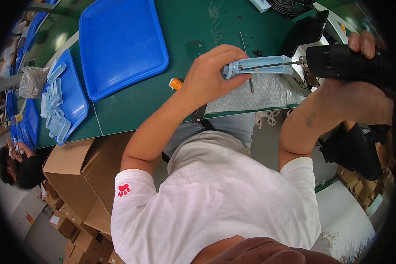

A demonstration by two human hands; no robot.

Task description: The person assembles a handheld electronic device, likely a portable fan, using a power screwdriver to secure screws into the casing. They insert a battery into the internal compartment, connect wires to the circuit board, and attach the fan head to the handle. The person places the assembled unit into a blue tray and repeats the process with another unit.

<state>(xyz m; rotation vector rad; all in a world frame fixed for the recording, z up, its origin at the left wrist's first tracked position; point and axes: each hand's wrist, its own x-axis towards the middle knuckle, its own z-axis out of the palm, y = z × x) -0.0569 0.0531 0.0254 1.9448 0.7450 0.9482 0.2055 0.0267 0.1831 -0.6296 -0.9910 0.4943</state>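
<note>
My left hand (213, 72) is closed around the round end of a light blue plastic housing (273, 64), held level above the near edge of the green bench. In my right hand (361, 46) is a black electric screwdriver (334, 61), its fingers wrapped about the body. The driver's long thin bit (275, 65) reaches lengthwise into the housing's open channel, its tip near my left fingers. Whether a screw sits at the tip is too small to tell. Below the housing lies a sheet of bubble wrap (251, 99), with a thin metal rod (246, 48) close by.
A large blue tray (123, 48) lies on the bench at left. Beside it, another blue tray (77, 94) carries several light blue plastic parts (55, 101) and a clear bag (33, 82). An orange cylinder (176, 83) is near my left wrist. Cardboard boxes (75, 180) stand below; a co-worker sits far left.
</note>
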